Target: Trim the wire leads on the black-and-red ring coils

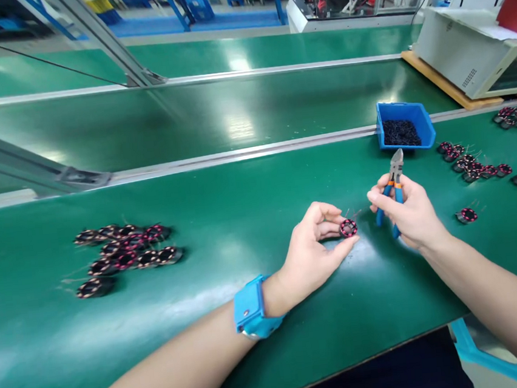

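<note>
Between thumb and fingers, my left hand [314,249] grips a small ring-shaped wound coil [348,228], black with pink marks and thin wire ends sticking up. A blue strap [253,307] is around that wrist. My right hand [409,210] is closed around diagonal cutters [396,171] with blue and orange handles, their jaws pointing up and away from me. The cutters are a short way right of the coil, not touching it. A single similar coil [467,215] lies on the green table to the right of my right hand.
Several more coils [126,249] lie grouped at the left, and others [473,167] at the right. A blue bin [428,126] of small black pieces stands beyond the cutters. Metal frame rails [236,155] cross the table. A beige boxy device [468,52] sits at back right.
</note>
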{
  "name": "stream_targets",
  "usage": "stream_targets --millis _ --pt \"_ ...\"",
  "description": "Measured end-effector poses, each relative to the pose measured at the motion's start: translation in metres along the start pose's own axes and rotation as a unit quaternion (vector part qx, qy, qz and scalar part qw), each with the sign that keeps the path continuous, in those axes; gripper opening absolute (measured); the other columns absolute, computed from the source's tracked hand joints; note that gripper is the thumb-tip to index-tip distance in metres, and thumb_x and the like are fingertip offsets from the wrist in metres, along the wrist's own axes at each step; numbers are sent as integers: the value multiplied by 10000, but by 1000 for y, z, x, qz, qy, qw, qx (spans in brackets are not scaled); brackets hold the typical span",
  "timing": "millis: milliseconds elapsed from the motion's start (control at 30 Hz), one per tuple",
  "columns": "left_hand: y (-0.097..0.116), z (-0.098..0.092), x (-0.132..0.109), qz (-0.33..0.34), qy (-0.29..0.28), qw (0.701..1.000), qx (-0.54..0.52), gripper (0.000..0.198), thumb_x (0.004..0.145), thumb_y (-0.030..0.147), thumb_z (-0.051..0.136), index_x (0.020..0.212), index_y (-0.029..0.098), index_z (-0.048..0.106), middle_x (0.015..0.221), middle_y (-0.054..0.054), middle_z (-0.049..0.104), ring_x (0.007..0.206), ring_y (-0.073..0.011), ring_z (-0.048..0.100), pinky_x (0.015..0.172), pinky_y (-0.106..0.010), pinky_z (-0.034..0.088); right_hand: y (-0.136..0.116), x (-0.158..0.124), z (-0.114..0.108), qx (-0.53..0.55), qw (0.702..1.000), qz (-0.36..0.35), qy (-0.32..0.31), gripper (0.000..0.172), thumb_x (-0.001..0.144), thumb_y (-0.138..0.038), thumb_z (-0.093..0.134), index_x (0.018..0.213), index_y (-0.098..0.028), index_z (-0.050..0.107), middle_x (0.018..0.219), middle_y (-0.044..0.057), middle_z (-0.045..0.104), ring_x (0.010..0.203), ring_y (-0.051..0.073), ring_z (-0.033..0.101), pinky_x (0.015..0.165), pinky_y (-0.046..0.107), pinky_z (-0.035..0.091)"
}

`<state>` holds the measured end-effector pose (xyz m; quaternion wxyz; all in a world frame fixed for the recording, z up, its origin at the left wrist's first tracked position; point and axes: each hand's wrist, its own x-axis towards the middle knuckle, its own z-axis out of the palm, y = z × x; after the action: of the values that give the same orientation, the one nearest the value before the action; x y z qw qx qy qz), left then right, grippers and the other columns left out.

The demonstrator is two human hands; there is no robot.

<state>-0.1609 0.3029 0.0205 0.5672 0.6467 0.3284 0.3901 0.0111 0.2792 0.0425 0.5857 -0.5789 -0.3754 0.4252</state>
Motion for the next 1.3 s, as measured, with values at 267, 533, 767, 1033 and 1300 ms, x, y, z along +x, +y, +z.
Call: stream_targets --millis 267,533,767,1033,1300 --pt "-3 4 -3 48 -52 997 30 533 717 121 720 1155 178 421 834 9 610 758 -108 646 744 -243 553 -1 -7 14 -47 991 -1 -125 225 682 -269 730 754 -176 538 666 -24 590 592 103 539 608 261 460" --pt "-5 3 -2 60 -18 997 39 609 713 128 721 1222 169 388 848 5 589 730 -103 630 696 -236 542 -8 -3 -2 -66 988 49 -132 320 616 -277 793 779 -173 538 752 8 642 628 117 553 633 278 450" --pt "-3 2 0 71 3 996 51 613 706 134 728 1220 176 397 842 9 577 722 -102 624 692 -237 537 -5 -2 -2 -71 994 -5 -85 213 675 -241 724 755 -176 538 681 -30 580 601 100 521 622 264 421" --pt "0 4 0 50 20 998 27 630 699 147 737 1227 174 396 830 11 573 735 -106 623 703 -236 536 -6 -5 4 -70 988 52 -131 276 623 -253 756 773 -175 537 714 -4 627 633 123 558 639 280 446" --pt "0 4 3 -33 22 998 -48 526 674 165 761 1132 130 503 820 -3 570 745 -108 610 711 -239 532 -2 -4 6 -37 997 40 -63 326 615 -315 780 786 -179 537 677 -37 566 593 99 512 600 255 418"
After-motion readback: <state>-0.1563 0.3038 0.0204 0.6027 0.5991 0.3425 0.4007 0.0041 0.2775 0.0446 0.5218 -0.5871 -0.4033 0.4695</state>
